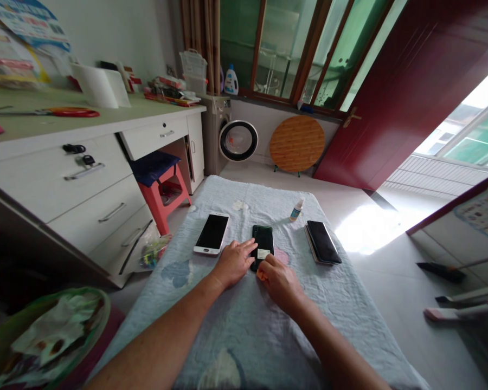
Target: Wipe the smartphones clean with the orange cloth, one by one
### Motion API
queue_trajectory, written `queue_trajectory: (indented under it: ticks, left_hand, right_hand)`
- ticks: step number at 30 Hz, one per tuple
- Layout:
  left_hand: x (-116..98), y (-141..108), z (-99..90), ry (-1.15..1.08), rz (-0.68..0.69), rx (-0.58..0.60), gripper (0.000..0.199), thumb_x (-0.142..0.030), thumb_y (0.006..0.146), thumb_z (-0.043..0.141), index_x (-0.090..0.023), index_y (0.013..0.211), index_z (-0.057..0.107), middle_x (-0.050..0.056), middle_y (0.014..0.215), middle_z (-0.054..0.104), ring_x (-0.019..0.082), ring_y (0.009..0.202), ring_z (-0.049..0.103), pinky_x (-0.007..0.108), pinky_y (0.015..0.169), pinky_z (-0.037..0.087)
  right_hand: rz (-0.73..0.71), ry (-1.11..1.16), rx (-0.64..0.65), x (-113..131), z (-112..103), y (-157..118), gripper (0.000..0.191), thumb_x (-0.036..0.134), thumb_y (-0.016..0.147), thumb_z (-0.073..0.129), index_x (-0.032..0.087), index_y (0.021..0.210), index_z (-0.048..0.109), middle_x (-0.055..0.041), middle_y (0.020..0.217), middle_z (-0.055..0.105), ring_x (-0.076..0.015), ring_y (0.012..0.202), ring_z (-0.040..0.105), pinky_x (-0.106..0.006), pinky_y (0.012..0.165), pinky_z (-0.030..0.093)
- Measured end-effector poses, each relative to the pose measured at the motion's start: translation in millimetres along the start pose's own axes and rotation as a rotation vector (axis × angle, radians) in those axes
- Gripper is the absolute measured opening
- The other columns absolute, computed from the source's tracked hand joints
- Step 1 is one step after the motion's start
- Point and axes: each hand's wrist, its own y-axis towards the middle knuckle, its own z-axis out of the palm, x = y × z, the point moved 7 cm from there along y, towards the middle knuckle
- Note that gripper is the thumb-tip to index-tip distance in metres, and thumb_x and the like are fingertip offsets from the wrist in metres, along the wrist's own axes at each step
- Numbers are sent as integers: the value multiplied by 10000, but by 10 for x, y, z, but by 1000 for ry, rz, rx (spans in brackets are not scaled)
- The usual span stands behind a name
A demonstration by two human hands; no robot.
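A dark phone (263, 236) with a pale label near its middle lies on the cloth-covered table (228, 325). My left hand (236, 262) rests at its left edge, fingers spread and touching it. Closed on a small orange cloth (262, 274), my right hand (280, 279) is at the phone's lower right part. To the left lies a white phone (212, 233) with a black screen. A black phone (323, 242) sits on top of another device at the right. Behind them stands a small spray bottle (296, 210).
A desk (154, 120) with drawers runs along the left, with a red stool (168, 197) beside it. At the lower left is a waste bin (101, 319). Farther back are a washing machine (215, 116), a round wooden board (297, 143) and a red door (386, 97).
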Motion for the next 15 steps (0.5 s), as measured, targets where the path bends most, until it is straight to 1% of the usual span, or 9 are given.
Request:
queue_trajectory:
  ticks: [4,7,10,13,15]
  left_hand:
    - [-4,-12,-24,-16,10,0,440,-258,879,485,-266,1316,537,-16,1446,459,226,1130,533,374,1000,388]
    - [-7,-19,-33,-13,16,-9,433,-265,883,494,-247,1313,541,-2,1441,467,233,1125,532,372,995,392]
    - [4,-13,-13,-7,11,-10,440,-285,879,506,-275,1317,534,-17,1444,463,239,1116,536,384,994,391]
    - [18,-2,13,-8,8,-8,452,-291,872,515,-288,1324,525,-24,1448,457,237,1118,536,385,998,389]
    - [21,3,17,-11,8,-11,450,-289,870,520,-285,1320,528,-20,1447,458,235,1119,536,383,1001,388]
  right_hand:
    - [-46,-45,-40,127,87,91,129,150,887,497,197,873,617,-17,864,554,-113,703,489,-233,564,263]
    - [-39,-38,-23,136,66,99,136,153,889,492,201,868,618,-15,858,553,-113,702,488,-232,567,265]
    - [0,-9,22,36,-24,41,131,130,857,511,199,845,621,-16,871,558,-112,713,496,-220,586,288]
    - [41,32,15,-138,-140,-42,122,129,836,524,196,842,626,-21,895,557,-110,714,501,-214,601,308]
    - [63,59,3,-248,-189,-74,146,141,857,495,192,822,627,-16,876,551,-100,687,500,-211,614,323]
